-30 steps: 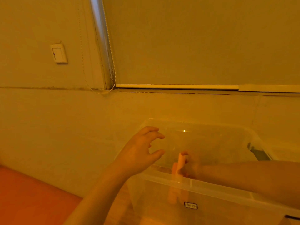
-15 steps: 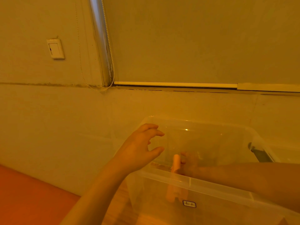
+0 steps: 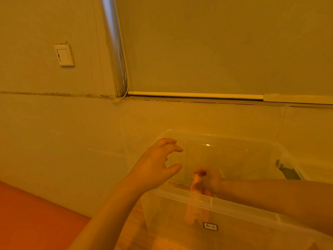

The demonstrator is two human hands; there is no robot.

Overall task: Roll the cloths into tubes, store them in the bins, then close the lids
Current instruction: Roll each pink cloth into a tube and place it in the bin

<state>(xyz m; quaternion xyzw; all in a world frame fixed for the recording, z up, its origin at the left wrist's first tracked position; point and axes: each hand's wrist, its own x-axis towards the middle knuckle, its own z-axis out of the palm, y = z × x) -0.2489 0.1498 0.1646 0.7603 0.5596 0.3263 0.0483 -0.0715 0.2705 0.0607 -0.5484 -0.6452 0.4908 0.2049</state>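
Observation:
A clear plastic bin (image 3: 183, 195) stands open at the lower right, against the wall. Inside it, my right hand (image 3: 210, 180) grips the top of an orange rolled cloth (image 3: 195, 179) that stands upright near the front wall. Its lower part shows blurred through the plastic. My left hand (image 3: 156, 166) hovers over the bin's left rim with fingers spread and loosely curved, holding nothing. No lid is in view.
A wall runs right behind the bin, with a light switch (image 3: 64, 55) at upper left. A lowered roller blind (image 3: 216, 44) and its bead chain (image 3: 124, 51) hang above. A dark latch (image 3: 286, 170) sits on the bin's right side. An orange surface (image 3: 27, 219) lies at lower left.
My right hand has pushed the rolled cloth lower into the bin. The left hand stays over the rim, almost still. The camera has tilted slightly.

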